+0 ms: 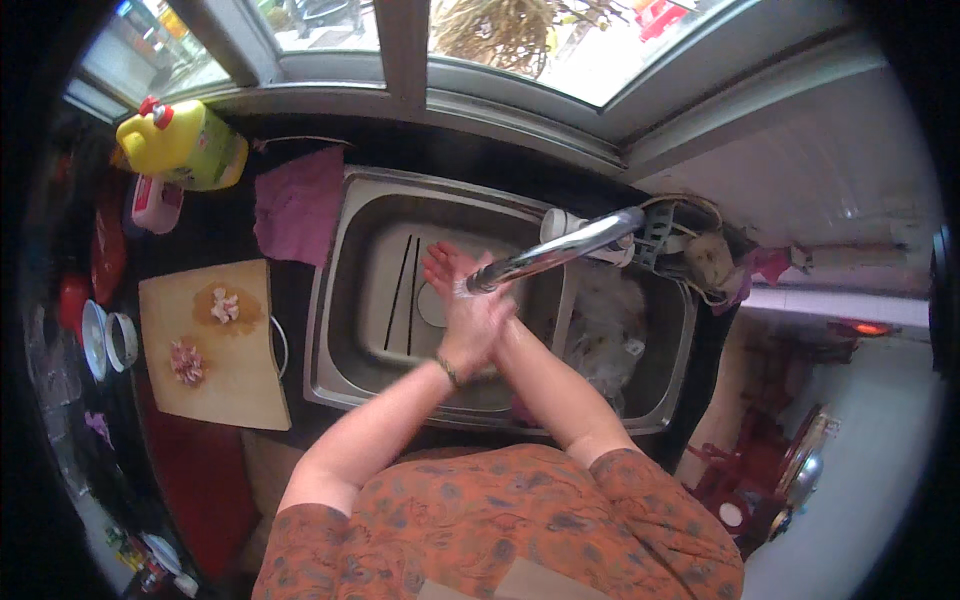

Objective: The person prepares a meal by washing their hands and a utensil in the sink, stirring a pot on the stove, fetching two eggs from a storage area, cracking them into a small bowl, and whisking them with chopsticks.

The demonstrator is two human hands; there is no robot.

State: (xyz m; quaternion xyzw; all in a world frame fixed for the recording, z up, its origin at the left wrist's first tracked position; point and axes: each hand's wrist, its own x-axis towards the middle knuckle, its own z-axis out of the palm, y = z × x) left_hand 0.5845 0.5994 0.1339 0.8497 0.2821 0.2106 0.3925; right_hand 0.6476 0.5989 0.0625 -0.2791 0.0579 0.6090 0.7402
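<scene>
My left hand (455, 315), with a band at its wrist, reaches over the left basin of the steel sink (345, 385), its fingers stretched out and apart. Against it rests my right hand (492, 325); the faucet and the overlap hide most of its fingers. Both look wet. The chrome faucet (560, 250) extends over them, and water comes from its spout onto the hands. Left of my fingers, two dark chopsticks (400, 300) lie side by side on the basin floor. A round fitting (430, 308) shows partly behind my left hand.
A wooden cutting board (215, 395) with two small piles of chopped pieces (187, 362) lies to the left. Behind it are a purple cloth (300, 205) and a yellow jug (195, 145). Clear plastic bags (605, 330) fill the right basin. Windows (500, 50) border the far side.
</scene>
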